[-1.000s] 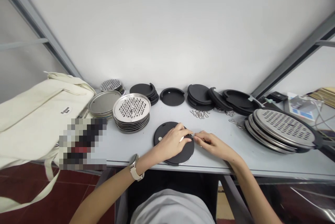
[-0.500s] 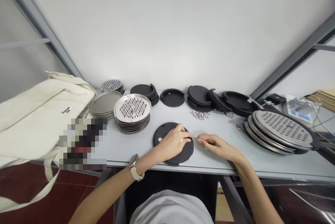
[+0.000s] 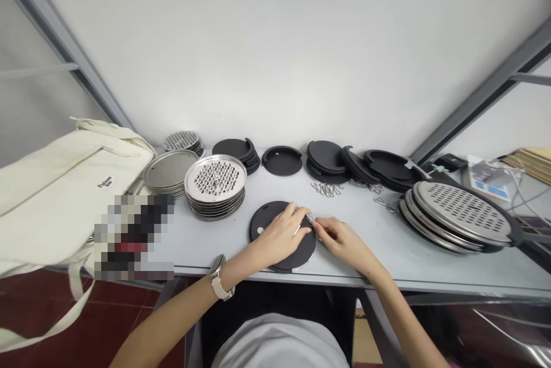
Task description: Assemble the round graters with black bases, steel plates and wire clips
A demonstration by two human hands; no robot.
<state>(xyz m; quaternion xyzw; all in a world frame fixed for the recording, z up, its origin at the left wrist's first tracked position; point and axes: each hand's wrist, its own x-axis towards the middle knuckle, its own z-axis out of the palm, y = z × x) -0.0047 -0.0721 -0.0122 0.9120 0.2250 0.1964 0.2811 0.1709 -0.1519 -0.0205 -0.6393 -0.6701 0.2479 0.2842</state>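
Observation:
A round black disc point(image 3: 269, 220) lies flat on the table, with a steel rim showing at its near edge. My left hand point(image 3: 282, 236) rests over the disc and its fingertips curl around the far right edge. My right hand point(image 3: 338, 239) comes in from the right, its fingertips pinched at that same edge. A small wire clip point(image 3: 310, 220) glints between the fingers of both hands, and the fingers hide most of it. A wristwatch point(image 3: 217, 276) sits on my left wrist.
Along the back of the grey table point(image 3: 206, 250) stand stacks of round steel graters point(image 3: 215, 187), black discs point(image 3: 326, 161) and large oval graters point(image 3: 460, 216). A heap of wire clips point(image 3: 326, 189) lies nearby. A canvas bag point(image 3: 64, 196) hangs over the left end.
My right hand has moved left and closed in on the disc's edge. The disc and left hand have shifted slightly left, and the clip now sits against the disc.

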